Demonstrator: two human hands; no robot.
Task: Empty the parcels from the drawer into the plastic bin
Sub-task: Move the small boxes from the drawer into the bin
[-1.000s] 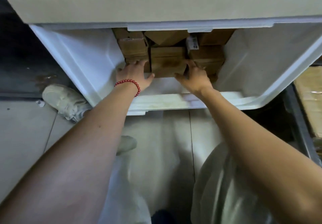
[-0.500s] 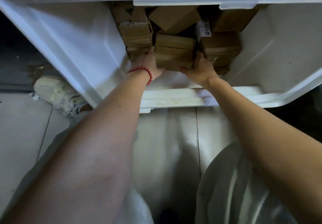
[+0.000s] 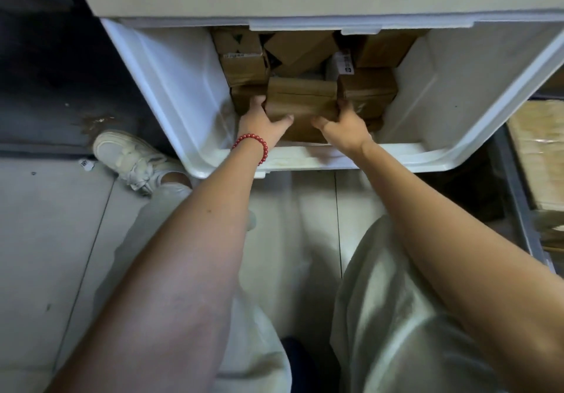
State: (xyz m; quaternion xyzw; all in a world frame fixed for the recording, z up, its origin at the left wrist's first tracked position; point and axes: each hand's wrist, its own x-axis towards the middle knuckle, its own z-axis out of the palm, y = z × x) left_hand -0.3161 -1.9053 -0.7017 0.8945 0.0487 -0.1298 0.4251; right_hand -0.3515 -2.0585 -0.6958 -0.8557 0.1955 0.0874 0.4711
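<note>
A white plastic drawer (image 3: pixel 171 87) stands pulled out under a pale shelf. Several brown cardboard parcels lie packed at its back. The front middle parcel (image 3: pixel 300 99) is held from both sides. My left hand (image 3: pixel 262 122), with a red bead bracelet at the wrist, grips its left end, thumb on the front face. At the parcel's right end my right hand (image 3: pixel 343 125) grips it, fingers tucked behind the corner. More parcels sit at the left (image 3: pixel 242 62) and right (image 3: pixel 367 90), one with a white label. The plastic bin is out of view.
My legs in pale trousers and a white shoe (image 3: pixel 128 156) stand on grey floor tiles before the drawer. A dark metal rack (image 3: pixel 518 197) with a wrapped cardboard box (image 3: pixel 540 151) is at the right. Dark shelving lies at the left.
Both hands have closed in on the two ends of the front middle parcel. The view has shifted back so the shelf above the drawer shows again.
</note>
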